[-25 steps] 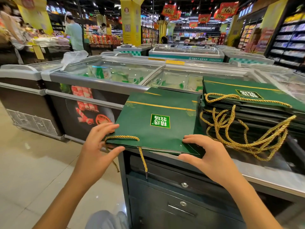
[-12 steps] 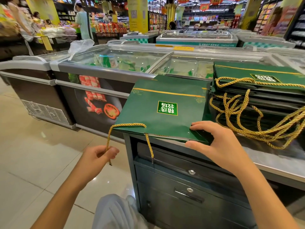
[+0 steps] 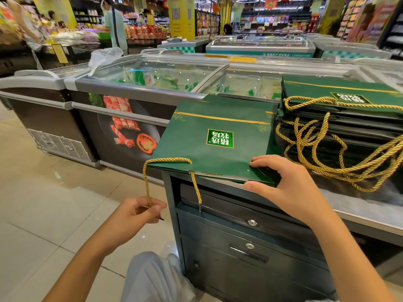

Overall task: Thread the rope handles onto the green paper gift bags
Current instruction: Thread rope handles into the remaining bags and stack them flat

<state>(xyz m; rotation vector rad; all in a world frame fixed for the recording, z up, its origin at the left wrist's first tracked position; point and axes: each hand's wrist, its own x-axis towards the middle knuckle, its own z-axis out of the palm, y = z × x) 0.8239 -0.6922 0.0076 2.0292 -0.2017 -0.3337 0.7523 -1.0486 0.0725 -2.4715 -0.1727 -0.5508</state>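
— Green bag (image 3: 213, 136): where is it laid?
— Flat on top of the cabinet (image 3: 239, 247), near edge jutting past the cabinet's front left corner.
— Rope (image 3: 168, 159)?
— Looped over the bag's near left corner. One end is hung down the cabinet front; the other is pinched in the left hand (image 3: 135, 211), left of the cabinet, below its top.
— Right hand (image 3: 283, 184)?
— The bag's near right corner is gripped, fingers on top, thumb underneath.
— Else?
— Stack of bags (image 3: 340, 92) with rope handles, at the cabinet's right.
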